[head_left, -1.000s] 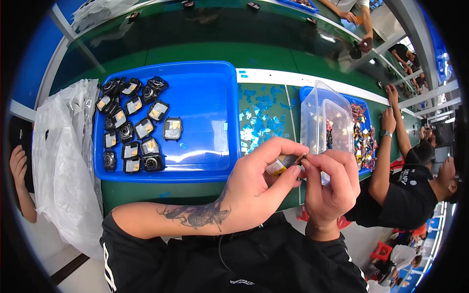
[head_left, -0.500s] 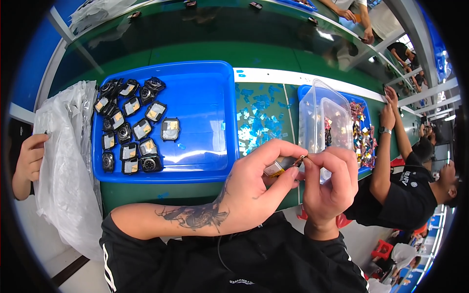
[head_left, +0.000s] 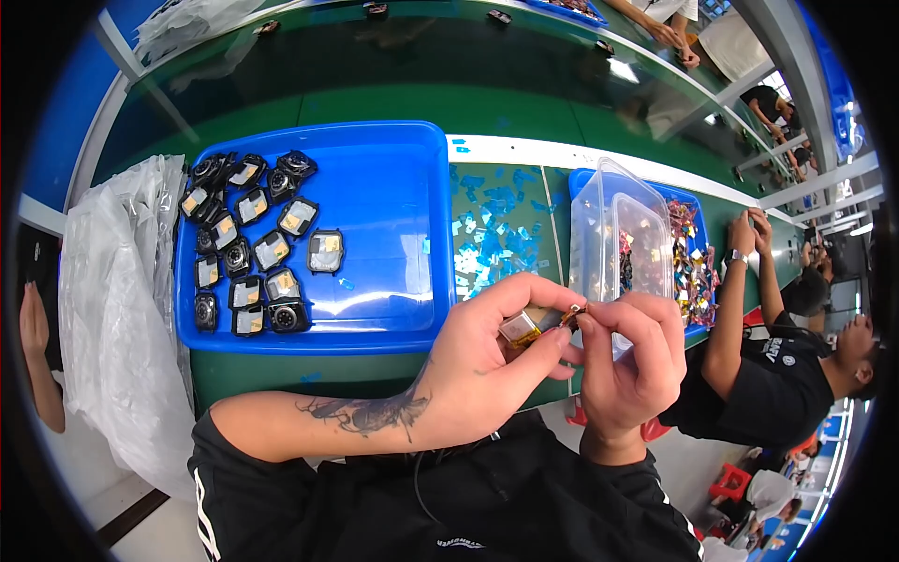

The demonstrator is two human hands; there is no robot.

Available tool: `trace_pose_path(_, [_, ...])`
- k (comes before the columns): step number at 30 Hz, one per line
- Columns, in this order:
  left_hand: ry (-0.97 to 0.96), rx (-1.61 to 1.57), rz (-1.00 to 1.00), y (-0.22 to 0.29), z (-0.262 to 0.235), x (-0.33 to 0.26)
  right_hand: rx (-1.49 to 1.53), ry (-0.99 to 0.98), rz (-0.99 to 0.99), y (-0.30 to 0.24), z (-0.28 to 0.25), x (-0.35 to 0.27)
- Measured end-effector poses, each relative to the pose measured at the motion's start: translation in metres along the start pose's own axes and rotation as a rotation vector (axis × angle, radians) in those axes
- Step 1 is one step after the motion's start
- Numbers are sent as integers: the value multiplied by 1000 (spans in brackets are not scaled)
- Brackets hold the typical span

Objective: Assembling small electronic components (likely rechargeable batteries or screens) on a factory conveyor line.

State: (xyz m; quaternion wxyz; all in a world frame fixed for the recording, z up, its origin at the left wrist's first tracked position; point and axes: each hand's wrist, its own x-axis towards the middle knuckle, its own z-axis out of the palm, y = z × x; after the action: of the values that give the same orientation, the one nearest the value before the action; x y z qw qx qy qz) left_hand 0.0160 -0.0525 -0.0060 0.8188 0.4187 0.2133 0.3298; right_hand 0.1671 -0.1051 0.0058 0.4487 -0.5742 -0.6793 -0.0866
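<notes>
In front of my chest, my left hand (head_left: pixel 487 365) grips a small silver pouch battery (head_left: pixel 519 327) with yellow tape along its edge. Thumb and fingers hold its narrow strip end (head_left: pixel 570 317). At that same end my right hand (head_left: pixel 633 361) is closed in a pinch, its fingertips meeting those of the left. Whether a separate tiny piece sits in the right pinch is hidden. Beyond my left forearm, several black watch cases (head_left: pixel 272 251) lie in the left half of a blue tray (head_left: pixel 446 234), most with silver and tan insides facing up.
Shiny blue film pieces (head_left: pixel 496 225) litter the green bench right of the tray. A clear plastic box (head_left: pixel 599 234) stands against a blue bin full of small batteries (head_left: pixel 688 234). White plastic sheeting (head_left: pixel 122 300) hangs at left. A co-worker (head_left: pixel 763 365) sits at right. A dark conveyor (head_left: pixel 421 56) runs behind.
My left hand has tilted the battery so more of its silver face shows. Dark parts on the conveyor shifted slightly right. The person at left has drawn a hand off the plastic sheeting.
</notes>
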Motion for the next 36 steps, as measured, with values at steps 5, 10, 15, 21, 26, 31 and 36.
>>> trace_pose_path(5, [23, -8, 23, -2, 0, -1, -1, -5, -4, 0, 1, -1])
trace_pose_path(10, [15, 2, 2, 0, 0, -1, -3, -19, -12, 0, 1, 0])
trace_pose_path(15, [13, -10, -17, -1, 0, -1, -7, -7, -31, 1, 1, -2])
trace_pose_path(21, [-1, 6, -8, -1, 0, -1, 19, 4, 35, -1, 1, -3])
trace_pose_path(26, [-11, 52, 13, 2, 1, -1, 96, 10, 85, 0, 1, -3])
trace_pose_path(31, [-2, 100, 40, 2, 3, -4, 224, -13, 165, 0, -2, -4])
trace_pose_path(36, [-36, 157, 107, 1, 5, -5, 591, -123, 395, 5, -9, -7])
